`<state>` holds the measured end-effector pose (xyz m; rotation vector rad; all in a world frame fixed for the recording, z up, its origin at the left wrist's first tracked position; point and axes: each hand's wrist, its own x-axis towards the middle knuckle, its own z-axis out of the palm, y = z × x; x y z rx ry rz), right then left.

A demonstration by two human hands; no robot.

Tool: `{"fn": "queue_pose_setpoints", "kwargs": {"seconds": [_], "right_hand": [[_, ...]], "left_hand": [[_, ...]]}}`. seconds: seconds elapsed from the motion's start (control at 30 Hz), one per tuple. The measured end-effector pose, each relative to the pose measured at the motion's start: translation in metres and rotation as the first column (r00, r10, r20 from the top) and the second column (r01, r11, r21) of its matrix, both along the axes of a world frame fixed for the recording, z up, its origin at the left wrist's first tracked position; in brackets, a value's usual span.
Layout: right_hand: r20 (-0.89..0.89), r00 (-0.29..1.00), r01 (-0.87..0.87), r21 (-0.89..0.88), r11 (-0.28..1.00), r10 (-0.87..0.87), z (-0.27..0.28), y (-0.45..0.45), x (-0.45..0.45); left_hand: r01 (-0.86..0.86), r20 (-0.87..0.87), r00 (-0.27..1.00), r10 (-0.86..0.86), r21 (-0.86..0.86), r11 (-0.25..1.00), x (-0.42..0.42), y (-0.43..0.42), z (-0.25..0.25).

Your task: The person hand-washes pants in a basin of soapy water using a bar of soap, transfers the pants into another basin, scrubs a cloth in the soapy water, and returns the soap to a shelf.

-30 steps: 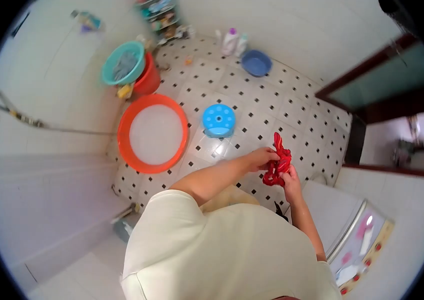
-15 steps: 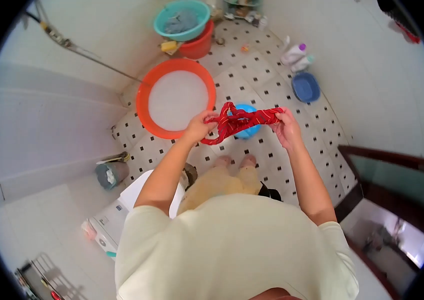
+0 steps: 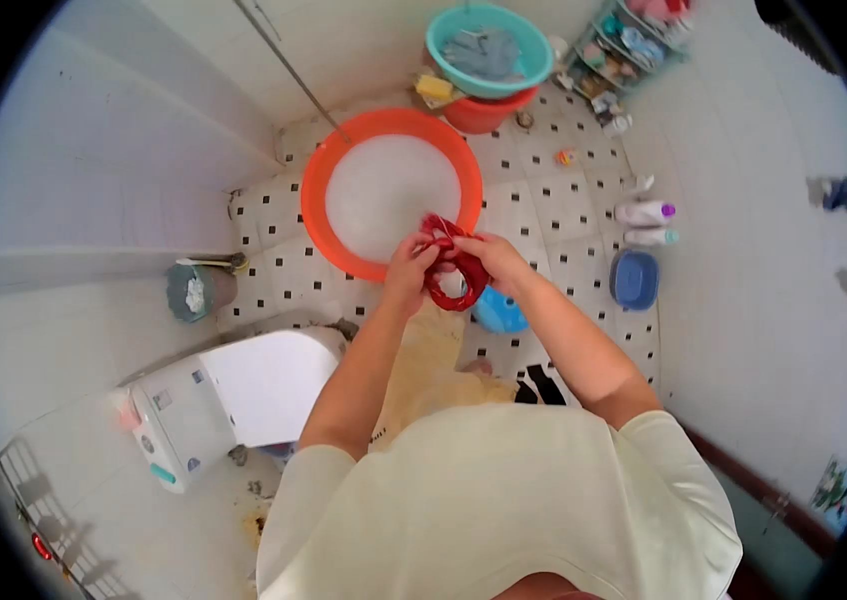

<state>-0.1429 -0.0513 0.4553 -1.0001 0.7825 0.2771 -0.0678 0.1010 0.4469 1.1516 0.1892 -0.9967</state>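
Observation:
Both of my hands are closed on a red striped necktie, bunched and looped in front of my body. My left hand grips it from the left, my right hand from the right, with the fingers close together. The tie hangs at the near right rim of a large orange basin filled with white sudsy water. Part of a blue round stool or basin shows on the floor below my right hand; the forearm and tie cover some of it.
A turquoise basin with grey cloth sits on a red basin at the back. Bottles and a blue tub stand along the right wall. A white toilet and a bin are on the left.
My hands have come together from wide apart, and the stretched tie is now gathered into a loop between them. The view has shifted, bringing the toilet and corner shelf further into sight.

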Motion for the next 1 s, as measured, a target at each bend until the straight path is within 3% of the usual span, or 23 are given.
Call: {"fn": "queue_pose_setpoints", "kwargs": {"seconds": [0.03, 0.07, 0.13, 0.17, 0.23, 0.27, 0.3, 0.37, 0.47, 0.5, 0.6, 0.7, 0.73, 0.83, 0.87, 0.97, 1.0], "right_hand": [[0.003, 0.999, 0.038, -0.006, 0.999, -0.038, -0.011, -0.004, 0.023], [-0.080, 0.970, 0.231, -0.008, 0.973, -0.231, -0.016, -0.004, 0.044], [-0.069, 0.961, 0.271, 0.032, 0.962, -0.269, -0.055, -0.027, 0.066], [-0.050, 0.957, 0.287, 0.061, 0.956, -0.285, -0.071, -0.042, 0.084], [-0.177, 0.937, 0.303, -0.013, 0.953, -0.300, -0.088, -0.050, 0.125], [-0.171, 0.947, 0.286, 0.069, 0.956, -0.271, -0.081, -0.047, 0.148], [-0.151, 0.958, 0.247, 0.002, 0.969, -0.244, -0.116, -0.057, 0.161], [-0.151, 0.959, 0.239, -0.027, 0.971, -0.240, -0.113, -0.047, 0.200], [-0.394, 0.919, -0.117, -0.289, 0.950, -0.007, -0.156, -0.047, 0.212], [-0.407, 0.908, -0.238, -0.296, 0.925, 0.104, -0.167, -0.051, 0.215], [-0.424, 0.804, -0.544, -0.241, 0.804, 0.417, -0.181, -0.054, 0.207], [-0.357, 0.611, -0.771, -0.470, 0.429, 0.707, -0.199, -0.074, 0.204], [-0.370, 0.524, -0.798, -0.529, 0.290, 0.767, -0.206, -0.086, 0.212], [-0.449, 0.303, -0.859, -0.511, 0.036, 0.841, -0.243, -0.120, 0.250], [-0.458, 0.292, -0.797, -0.602, -0.051, 0.840, -0.266, -0.138, 0.270], [-0.483, 0.243, -0.714, -0.676, -0.182, 0.841, -0.330, -0.159, 0.288], [-0.498, 0.180, -0.753, -0.624, -0.207, 0.848, -0.347, -0.167, 0.311]], "left_hand": [[-0.054, 0.058, 0.997, 0.051, 0.051, 0.997, 0.025, 0.002, -0.008], [-0.114, 0.172, 0.982, 0.080, 0.195, 0.974, 0.049, 0.010, -0.030], [-0.315, 0.534, 0.845, 0.016, 0.473, 0.823, 0.093, 0.044, -0.102], [-0.359, 0.421, 0.893, 0.160, 0.451, 0.817, 0.111, 0.053, -0.110], [-0.455, 0.181, 0.890, 0.419, 0.426, 0.782, 0.140, 0.076, -0.122], [-0.455, 0.138, 0.888, 0.438, 0.394, 0.799, 0.153, 0.079, -0.132], [-0.451, 0.096, 0.889, 0.448, 0.360, 0.817, 0.166, 0.079, -0.143], [-0.428, 0.047, 0.896, 0.441, 0.350, 0.833, 0.179, 0.075, -0.159], [-0.397, 0.044, 0.908, 0.417, 0.408, 0.822, 0.196, 0.066, -0.172], [-0.356, -0.014, 0.920, 0.391, 0.383, 0.852, 0.199, 0.060, -0.173], [-0.267, -0.160, 0.931, 0.329, 0.318, 0.910, 0.191, 0.051, -0.174], [-0.268, -0.219, 0.913, 0.345, 0.316, 0.910, 0.186, 0.043, -0.183], [-0.293, -0.215, 0.901, 0.378, 0.342, 0.893, 0.185, 0.037, -0.190], [-0.405, -0.151, 0.856, 0.494, 0.396, 0.824, 0.166, 0.020, -0.215], [-0.452, -0.109, 0.839, 0.533, 0.405, 0.795, 0.166, 0.012, -0.228], [-0.509, -0.010, 0.820, 0.572, 0.446, 0.736, 0.138, -0.015, -0.275], [-0.398, -0.010, 0.882, 0.471, 0.519, 0.756, 0.126, -0.024, -0.299]]}}
